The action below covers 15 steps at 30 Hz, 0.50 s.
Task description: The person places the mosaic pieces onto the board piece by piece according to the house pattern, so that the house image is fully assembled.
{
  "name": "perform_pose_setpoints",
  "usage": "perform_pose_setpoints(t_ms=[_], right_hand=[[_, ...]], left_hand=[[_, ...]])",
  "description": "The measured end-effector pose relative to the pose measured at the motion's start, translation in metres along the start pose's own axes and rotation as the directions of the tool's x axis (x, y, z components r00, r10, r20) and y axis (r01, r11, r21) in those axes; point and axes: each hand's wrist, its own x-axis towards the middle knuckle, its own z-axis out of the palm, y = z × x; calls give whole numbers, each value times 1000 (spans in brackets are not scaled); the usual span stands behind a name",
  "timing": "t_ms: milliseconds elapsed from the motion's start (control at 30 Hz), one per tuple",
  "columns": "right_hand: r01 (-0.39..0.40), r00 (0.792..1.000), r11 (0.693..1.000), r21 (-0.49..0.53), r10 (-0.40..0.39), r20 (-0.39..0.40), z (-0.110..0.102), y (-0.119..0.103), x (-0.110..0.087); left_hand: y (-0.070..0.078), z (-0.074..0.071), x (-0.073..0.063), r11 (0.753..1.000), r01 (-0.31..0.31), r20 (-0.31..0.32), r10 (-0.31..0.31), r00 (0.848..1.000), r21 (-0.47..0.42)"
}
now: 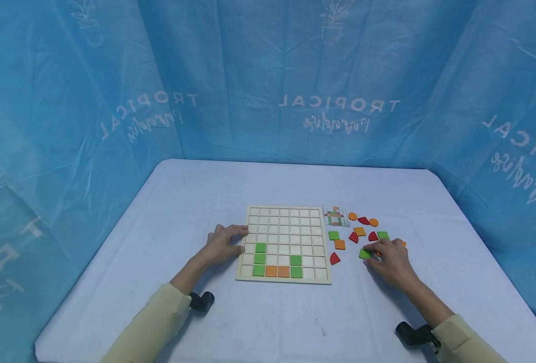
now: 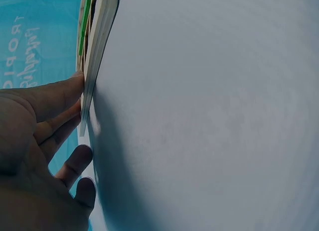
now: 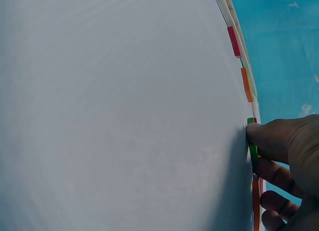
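My right hand (image 1: 389, 262) is over the loose pieces right of the board, pinching a green square tile (image 1: 365, 253) between thumb and finger. In the right wrist view the thumb presses on this green tile (image 3: 253, 159) close to the tabletop. Beside the light wooden grid board (image 1: 283, 282), my left hand (image 1: 221, 243) touches the left edge with extended thumb and fingers. Green squares (image 1: 260, 258) form a column at the board's lower left, and two more stand to the right. Between these columns, two orange squares (image 1: 277, 271) lie in the bottom row.
A small pattern card (image 1: 336, 216) lies at the board's upper right corner. Around it are orange discs (image 1: 352, 216), red quarter-round pieces (image 1: 335, 258), orange squares (image 1: 360, 231) and green squares (image 1: 333, 235). A white cloth covers the table (image 1: 195, 191), with blue curtains (image 1: 250, 75) round it.
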Motion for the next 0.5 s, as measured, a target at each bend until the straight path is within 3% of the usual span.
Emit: perform_pose_setpoints(t_ms=[500], right_hand=[[13,1000,999,34,-12,-20,0,-10,3]], left_hand=[[-1,0,-1,1000,-21,-5,21,1000,-18]])
